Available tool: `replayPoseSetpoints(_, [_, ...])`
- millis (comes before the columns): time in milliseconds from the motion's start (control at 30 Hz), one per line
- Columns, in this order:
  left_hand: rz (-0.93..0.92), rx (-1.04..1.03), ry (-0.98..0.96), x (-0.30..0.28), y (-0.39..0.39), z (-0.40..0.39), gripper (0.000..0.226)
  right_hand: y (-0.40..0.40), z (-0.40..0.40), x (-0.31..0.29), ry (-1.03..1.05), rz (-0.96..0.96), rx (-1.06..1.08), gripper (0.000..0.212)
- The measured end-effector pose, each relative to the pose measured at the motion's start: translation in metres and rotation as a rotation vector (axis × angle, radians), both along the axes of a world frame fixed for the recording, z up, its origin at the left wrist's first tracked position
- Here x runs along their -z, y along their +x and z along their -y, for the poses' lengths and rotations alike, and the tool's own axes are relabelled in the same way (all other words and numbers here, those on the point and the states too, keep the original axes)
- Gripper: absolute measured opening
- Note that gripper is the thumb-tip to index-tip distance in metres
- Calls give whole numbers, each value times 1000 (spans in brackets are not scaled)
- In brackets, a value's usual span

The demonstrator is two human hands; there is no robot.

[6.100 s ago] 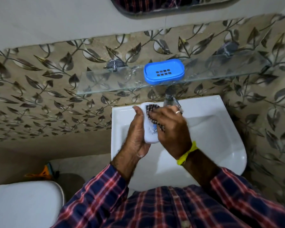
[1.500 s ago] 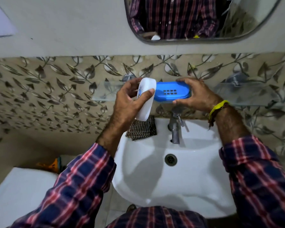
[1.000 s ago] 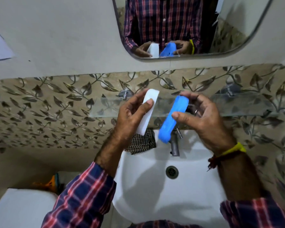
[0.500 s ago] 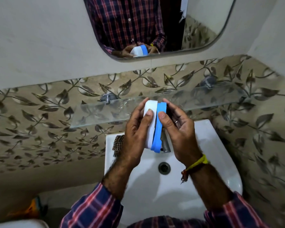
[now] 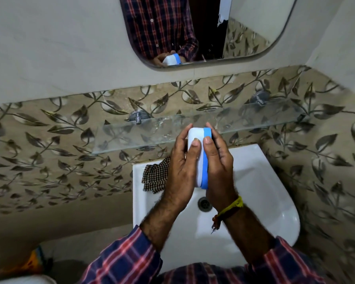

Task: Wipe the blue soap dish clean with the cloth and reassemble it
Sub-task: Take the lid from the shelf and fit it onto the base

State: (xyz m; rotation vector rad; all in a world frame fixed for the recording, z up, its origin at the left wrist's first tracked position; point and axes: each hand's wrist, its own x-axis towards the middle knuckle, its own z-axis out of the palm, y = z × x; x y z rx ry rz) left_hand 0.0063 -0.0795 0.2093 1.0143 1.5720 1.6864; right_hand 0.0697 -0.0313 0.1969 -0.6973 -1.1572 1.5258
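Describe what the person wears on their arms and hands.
Both arms are in a plaid shirt of navy, red and white, the left sleeve and right sleeve pushed up the forearms. The right wrist carries a yellow thread band with a darker red cord beside it. The left hand is bare; any ring on the right hand is hidden.

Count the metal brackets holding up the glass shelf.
2. One bracket sits at the shelf's left part, above the left hand; the other bracket is toward its right end. None seems hidden.
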Motion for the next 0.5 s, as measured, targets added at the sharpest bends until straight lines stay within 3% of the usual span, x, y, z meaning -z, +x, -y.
replayPoseSetpoints(167, [-89,-37,-39,2,1,5,61,-8,9,3,-11,-22,14,48])
replayPoseSetpoints(500, [-366,65,-164,-10,-10,-2,56,-9,3,8,-176,-139,-42,62])
